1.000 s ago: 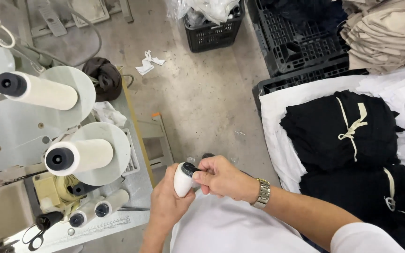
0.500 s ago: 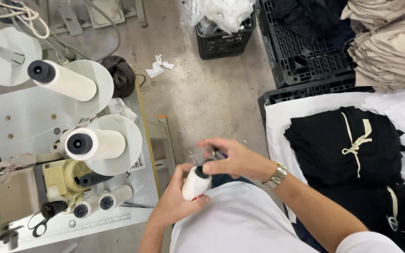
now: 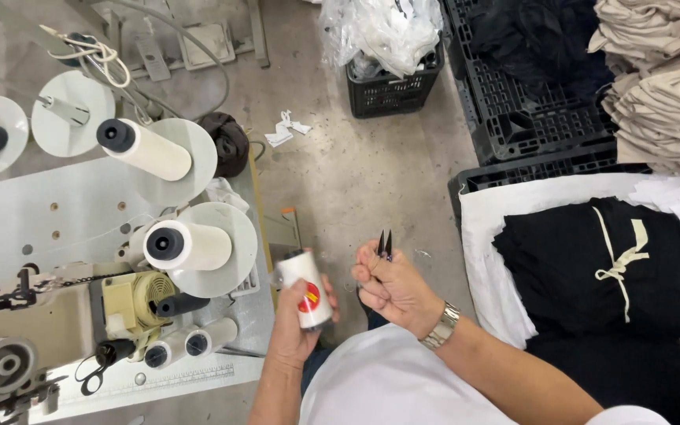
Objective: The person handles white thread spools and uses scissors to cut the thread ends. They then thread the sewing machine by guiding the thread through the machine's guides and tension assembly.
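Observation:
My left hand (image 3: 299, 323) grips a white thread spool (image 3: 303, 289) with a red round label, held upright over my lap. My right hand (image 3: 391, 287), with a metal watch at the wrist, is closed around small black thread snips (image 3: 385, 244) whose points stick upward. The two hands are a little apart. To the left sits a sewing machine table (image 3: 57, 228) with white thread cones (image 3: 186, 245) on round stands.
Black scissors (image 3: 92, 370) lie at the table's front edge. Stacked black garments (image 3: 615, 260) with beige ties rest on white cloth at right. Black plastic crates (image 3: 529, 110), folded beige fabric (image 3: 670, 86) and a crate of clear plastic bags (image 3: 387, 47) stand farther on the concrete floor.
My hands have separated: the right hand pulled away from the spool's top to the right with the snips, and the left hand turned the spool upright.

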